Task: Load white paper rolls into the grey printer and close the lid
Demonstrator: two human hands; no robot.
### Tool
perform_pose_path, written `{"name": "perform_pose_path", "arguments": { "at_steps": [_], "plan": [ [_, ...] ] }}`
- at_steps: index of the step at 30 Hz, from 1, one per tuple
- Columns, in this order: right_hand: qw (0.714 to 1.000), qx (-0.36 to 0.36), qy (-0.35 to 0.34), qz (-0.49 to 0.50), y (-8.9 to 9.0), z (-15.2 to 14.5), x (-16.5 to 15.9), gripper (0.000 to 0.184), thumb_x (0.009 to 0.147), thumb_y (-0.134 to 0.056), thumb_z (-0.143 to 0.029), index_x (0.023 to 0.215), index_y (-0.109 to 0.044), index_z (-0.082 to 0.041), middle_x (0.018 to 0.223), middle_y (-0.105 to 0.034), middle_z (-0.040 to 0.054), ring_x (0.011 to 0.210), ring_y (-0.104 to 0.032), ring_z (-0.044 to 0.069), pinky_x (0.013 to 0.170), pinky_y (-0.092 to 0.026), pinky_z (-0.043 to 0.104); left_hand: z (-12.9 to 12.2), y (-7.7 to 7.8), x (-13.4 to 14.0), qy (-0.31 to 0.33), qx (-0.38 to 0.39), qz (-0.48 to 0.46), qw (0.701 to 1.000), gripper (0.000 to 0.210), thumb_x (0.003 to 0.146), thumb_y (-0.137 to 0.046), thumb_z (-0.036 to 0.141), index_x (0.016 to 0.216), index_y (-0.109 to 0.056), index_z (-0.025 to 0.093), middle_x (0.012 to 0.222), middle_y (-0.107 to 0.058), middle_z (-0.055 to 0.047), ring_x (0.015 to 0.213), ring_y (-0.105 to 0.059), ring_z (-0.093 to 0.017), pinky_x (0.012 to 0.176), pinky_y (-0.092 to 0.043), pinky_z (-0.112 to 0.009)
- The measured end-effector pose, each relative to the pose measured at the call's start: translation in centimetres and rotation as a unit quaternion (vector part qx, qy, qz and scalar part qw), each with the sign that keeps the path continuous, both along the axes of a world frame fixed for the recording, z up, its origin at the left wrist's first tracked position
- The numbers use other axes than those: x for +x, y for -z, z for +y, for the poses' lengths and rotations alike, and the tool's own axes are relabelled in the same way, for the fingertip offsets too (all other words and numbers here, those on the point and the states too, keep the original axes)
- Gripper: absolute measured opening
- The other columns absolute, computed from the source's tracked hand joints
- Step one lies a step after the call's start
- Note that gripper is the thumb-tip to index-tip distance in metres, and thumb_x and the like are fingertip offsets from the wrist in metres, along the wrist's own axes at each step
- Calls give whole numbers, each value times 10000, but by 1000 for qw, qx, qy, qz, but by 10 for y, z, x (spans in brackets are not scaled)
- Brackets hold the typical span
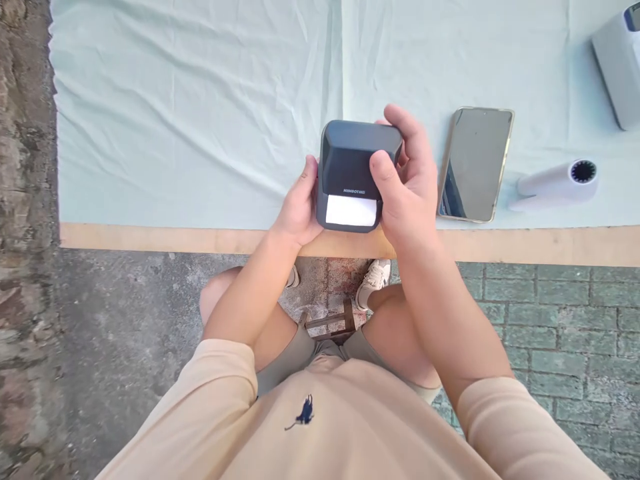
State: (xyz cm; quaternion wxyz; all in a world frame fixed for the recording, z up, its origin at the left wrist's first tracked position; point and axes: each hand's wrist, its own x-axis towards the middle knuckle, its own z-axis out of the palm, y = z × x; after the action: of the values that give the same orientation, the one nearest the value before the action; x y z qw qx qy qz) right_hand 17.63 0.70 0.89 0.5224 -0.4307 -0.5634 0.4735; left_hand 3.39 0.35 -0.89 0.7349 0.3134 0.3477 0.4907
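Printer (356,175): gripped over the worktop (200,239) edge, paper slot facing the person.
Left hand (299,208): clasps its 9 o'clock side.
Right hand (407,183): wraps its 3 o'clock side, thumb on front.
Phone (475,163): lies at 3 o'clock.

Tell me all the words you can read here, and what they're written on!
"NIIMBOT": small pale letters on the front of the dark box, just above its white paper; the last tiny marks beside it are too blurred to read.
The shirt has a little dark picture, no words.
The phone screen is dark, nothing to read.
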Motion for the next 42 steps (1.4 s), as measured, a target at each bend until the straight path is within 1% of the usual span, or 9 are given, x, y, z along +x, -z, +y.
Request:
{"name": "perform_pose_path", "arguments": {
  "at_steps": [5,11,16,22,27,32,34,37,42],
  "plan": [
    [995,-87,-46,9,5,13,-1,539,866,-480,-393,1382,-335,-332,1437,-410,-21,1342,-430,144,1169,-367,328,-1,1,-5,-30,-10,-16,999,408,950,-297,455,1038,-627,231,1161,-691,-1,1365,-474,-210,1110,-475,-397],
    [979,-93,-169,-68,-7,16,19,929,734,-611,-323,1506,-98,-265,1335,-497,19,1254,-494,169,1085,-457,314,2,1,-9,-38,-14,-36,999,383,963,-300,360,924,-653,217,991,-732,13,1309,-536,-196,1106,-487,-411],
    [978,-86,-175,-79,-15,10,31,933,698,-722,-367,1459,-186,-296,1370,-469,28,1231,-515,165,1053,-489,315,6,-1,-5,-22,-34,-18,999,393,955,-297,380,934,-650,208,1028,-719,3,1370,-468,-212,1108,-486,-427],
    [995,-49,35,-85,-27,8,17,440,722,-704,-535,958,-464,-251,994,-617,16,814,-626,138,690,-546,286,6,-3,-3,45,-10,-39,998,516,912,-285,584,1080,-610,221,1189,-665,-16,1428,-381,-245,1105,-484,-413],
    [966,71,222,-108,-40,19,11,430,891,-529,-423,561,-356,-209,565,-406,4,569,-504,138,610,-467,322,3,1,-3,71,21,-11,997,424,850,-509,556,1143,-582,258,1233,-656,6,1353,-487,-259,1059,-521,-416],
    [984,84,113,-110,-47,16,16,104,908,-494,-241,890,-595,-251,1003,-660,6,1000,-638,172,658,-495,277,4,2,-3,79,-7,-19,997,572,860,-333,670,1133,-608,249,1229,-669,-12,1373,-462,-260,1080,-509,-423],
    [974,92,113,-174,-50,13,20,68,865,-551,-232,829,-608,-242,898,-653,4,864,-634,161,604,-463,277,5,2,-3,73,-13,-22,997,592,872,-293,665,1137,-606,238,1217,-673,-24,1385,-447,-259,1085,-503,-426],
    [940,83,63,-325,-53,10,24,50,811,-600,-224,834,-643,-233,853,-652,-10,626,-534,115,634,-460,306,5,3,-2,56,-18,-9,998,582,886,-289,644,1151,-596,226,1187,-679,-32,1391,-437,-264,1092,-489,-450],
    [861,23,-37,-507,-56,11,22,368,713,-584,-146,1042,-649,-298,926,-680,11,746,-566,197,635,-442,332,-2,0,2,40,28,25,998,397,880,-471,525,1146,-579,250,1218,-651,-27,1386,-437,-273,1075,-496,-415]
  ]
}}
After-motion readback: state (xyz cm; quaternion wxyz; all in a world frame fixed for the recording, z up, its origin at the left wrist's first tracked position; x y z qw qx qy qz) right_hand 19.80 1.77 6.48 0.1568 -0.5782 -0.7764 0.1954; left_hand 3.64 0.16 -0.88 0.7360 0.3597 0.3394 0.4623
